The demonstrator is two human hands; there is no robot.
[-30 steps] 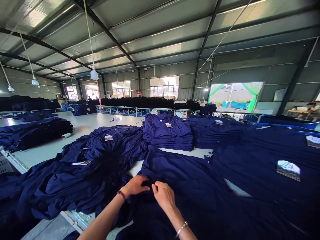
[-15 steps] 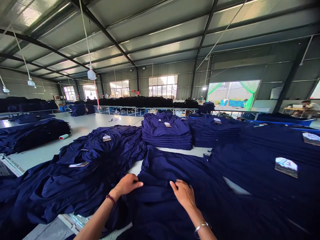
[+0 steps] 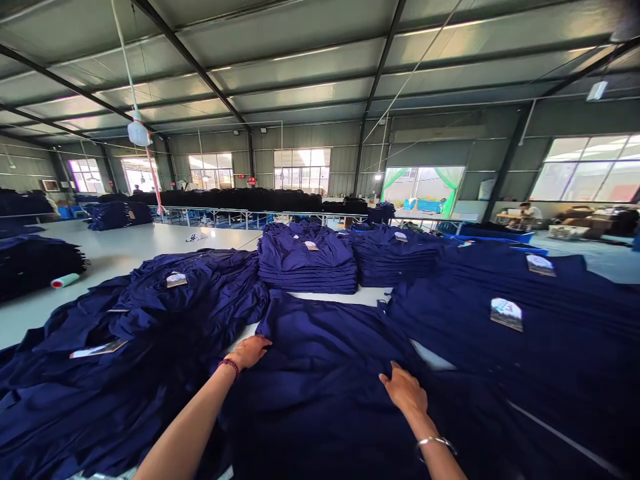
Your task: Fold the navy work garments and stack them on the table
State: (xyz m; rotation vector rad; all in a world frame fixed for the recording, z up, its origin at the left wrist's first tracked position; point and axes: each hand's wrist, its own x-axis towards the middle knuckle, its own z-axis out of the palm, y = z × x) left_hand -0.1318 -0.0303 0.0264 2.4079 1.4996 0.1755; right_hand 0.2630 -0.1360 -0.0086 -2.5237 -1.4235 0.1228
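Observation:
A navy garment (image 3: 320, 380) lies spread flat on the table in front of me, its fabric reaching the bottom of the view. My left hand (image 3: 246, 351), wearing a red beaded bracelet, rests flat at the garment's left edge. My right hand (image 3: 404, 392), wearing a silver bangle, lies on the cloth further right, with its fingers spread. Neither hand visibly grips the fabric. To the left is a loose heap of navy garments (image 3: 165, 300) with a paper tag (image 3: 176, 280) on it.
Folded navy stacks (image 3: 307, 263) stand beyond the garment, and more navy garments with a picture tag (image 3: 507, 314) lie to the right. A white table (image 3: 120, 257) holds a lint roller (image 3: 65, 281). A seated person (image 3: 527, 212) is far off at the right.
My hands have moved apart along the garment, the right hand sliding rightward and the left moving slightly left and away from me. The whole scene has shifted left as my head turned right.

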